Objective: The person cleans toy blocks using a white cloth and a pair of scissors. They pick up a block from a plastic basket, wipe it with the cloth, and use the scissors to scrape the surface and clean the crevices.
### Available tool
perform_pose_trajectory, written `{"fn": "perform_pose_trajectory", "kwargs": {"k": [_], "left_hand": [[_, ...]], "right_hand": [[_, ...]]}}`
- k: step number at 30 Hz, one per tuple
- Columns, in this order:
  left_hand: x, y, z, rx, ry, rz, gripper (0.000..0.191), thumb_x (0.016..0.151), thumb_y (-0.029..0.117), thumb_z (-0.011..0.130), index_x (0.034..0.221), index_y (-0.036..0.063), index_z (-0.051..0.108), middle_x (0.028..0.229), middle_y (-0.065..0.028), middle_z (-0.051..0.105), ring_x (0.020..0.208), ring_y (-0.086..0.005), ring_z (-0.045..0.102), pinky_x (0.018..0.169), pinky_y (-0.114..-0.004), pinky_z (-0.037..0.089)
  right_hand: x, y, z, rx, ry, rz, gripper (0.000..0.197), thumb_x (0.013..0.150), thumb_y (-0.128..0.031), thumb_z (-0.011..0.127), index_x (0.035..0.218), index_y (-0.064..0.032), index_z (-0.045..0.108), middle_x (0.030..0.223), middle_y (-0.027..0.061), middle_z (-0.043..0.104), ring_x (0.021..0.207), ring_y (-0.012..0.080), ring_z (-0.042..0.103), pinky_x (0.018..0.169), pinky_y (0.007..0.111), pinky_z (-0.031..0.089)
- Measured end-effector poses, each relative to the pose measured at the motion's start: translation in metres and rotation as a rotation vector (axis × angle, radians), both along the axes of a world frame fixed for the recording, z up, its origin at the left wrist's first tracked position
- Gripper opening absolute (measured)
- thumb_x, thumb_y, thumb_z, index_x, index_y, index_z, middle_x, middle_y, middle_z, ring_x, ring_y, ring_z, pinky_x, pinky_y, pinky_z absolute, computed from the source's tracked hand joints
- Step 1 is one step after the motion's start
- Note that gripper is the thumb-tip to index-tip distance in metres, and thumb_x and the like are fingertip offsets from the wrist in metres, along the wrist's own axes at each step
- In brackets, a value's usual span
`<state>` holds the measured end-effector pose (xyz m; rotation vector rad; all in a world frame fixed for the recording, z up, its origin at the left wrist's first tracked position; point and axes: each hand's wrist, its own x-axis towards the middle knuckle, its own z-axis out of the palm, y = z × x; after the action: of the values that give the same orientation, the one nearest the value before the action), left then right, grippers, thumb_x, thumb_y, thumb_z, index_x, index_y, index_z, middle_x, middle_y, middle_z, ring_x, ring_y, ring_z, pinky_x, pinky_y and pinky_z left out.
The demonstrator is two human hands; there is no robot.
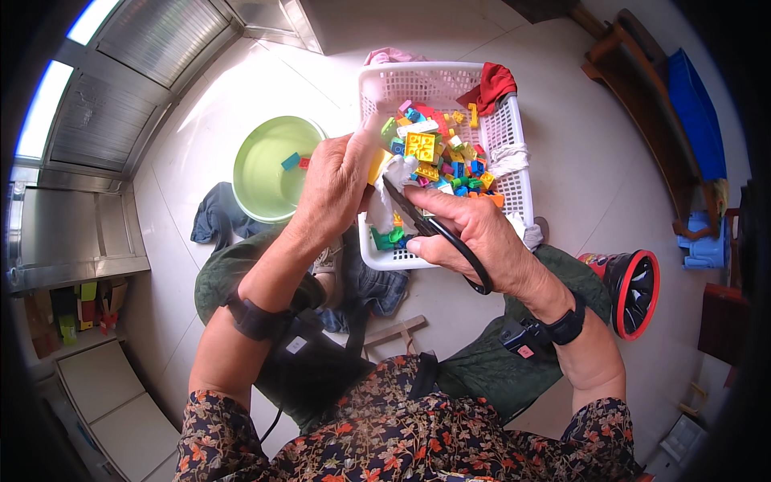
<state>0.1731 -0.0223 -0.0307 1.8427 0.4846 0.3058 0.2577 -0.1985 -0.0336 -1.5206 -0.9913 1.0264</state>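
My left hand (337, 178) grips a yellow toy brick (379, 165) with a white cloth-like scrap (394, 175) against it. In my right hand (482, 232) is a pair of scissors (427, 224) with black handles; its blades touch the white scrap, and how far apart they are cannot be told. Both hands are over the near left part of a white plastic basket (443, 71) holding many coloured building bricks (420, 146). Left of the basket, a light green bucket (259, 159) has a blue brick (290, 161) and a red brick (305, 163) inside.
A red cloth (497, 87) and a white cloth (509, 159) hang on the basket's rim. Dark clothing (214, 214) lies by the bucket. A red-rimmed bin (636, 295) stands at the right, beside my knee. A wooden piece (394, 331) lies between my legs.
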Motion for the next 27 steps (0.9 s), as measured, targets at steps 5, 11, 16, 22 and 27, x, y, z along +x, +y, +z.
{"fn": "perform_pose_trajectory", "kwargs": {"k": [5,11,16,22,27], "left_hand": [[0.002,0.005,-0.006,-0.033,0.023,-0.038,0.06,0.097,0.05,0.039,0.079,-0.0019,0.064,0.058,-0.0039,0.057,0.044,-0.0086,0.05,0.038,-0.021,0.038],[0.013,-0.005,-0.002,0.052,-0.138,0.073,0.059,0.097,0.048,0.041,0.08,-0.0036,0.064,0.059,-0.0038,0.055,0.055,-0.01,0.051,0.051,-0.026,0.041],[0.017,-0.006,0.0,-0.061,0.003,0.095,0.06,0.096,0.048,0.041,0.078,-0.0039,0.064,0.058,-0.0033,0.053,0.056,-0.0102,0.05,0.054,-0.027,0.041],[0.012,0.003,0.0,-0.07,0.168,-0.006,0.06,0.096,0.047,0.041,0.073,-0.0036,0.062,0.056,-0.0029,0.053,0.055,-0.0086,0.048,0.05,-0.027,0.038],[0.019,0.0,-0.007,-0.113,0.051,0.061,0.058,0.097,0.046,0.041,0.073,-0.0037,0.061,0.058,-0.0023,0.054,0.056,-0.0075,0.046,0.05,-0.027,0.038]], "right_hand": [[0.001,-0.002,0.007,0.049,-0.124,-0.003,0.05,0.082,-0.012,0.063,0.129,0.0009,0.051,0.098,0.0106,0.067,0.082,0.009,0.06,0.078,0.025,0.05],[-0.006,-0.003,0.01,-0.01,0.298,-0.1,0.044,0.085,-0.015,0.06,0.126,0.0004,0.053,0.08,0.001,0.059,0.058,0.0038,0.049,0.054,0.021,0.043],[0.003,-0.004,0.018,0.007,0.196,-0.042,0.042,0.086,-0.014,0.059,0.125,0.0007,0.053,0.079,0.0004,0.057,0.058,0.0029,0.047,0.053,0.021,0.042],[0.001,-0.005,0.011,-0.023,0.029,-0.004,0.042,0.084,-0.011,0.06,0.123,0.0035,0.052,0.094,0.0102,0.062,0.081,0.0113,0.057,0.077,0.027,0.047],[-0.007,-0.007,0.004,0.039,0.219,-0.117,0.041,0.085,-0.015,0.059,0.123,0.0013,0.054,0.083,0.0037,0.06,0.065,0.0069,0.053,0.061,0.023,0.046]]}}
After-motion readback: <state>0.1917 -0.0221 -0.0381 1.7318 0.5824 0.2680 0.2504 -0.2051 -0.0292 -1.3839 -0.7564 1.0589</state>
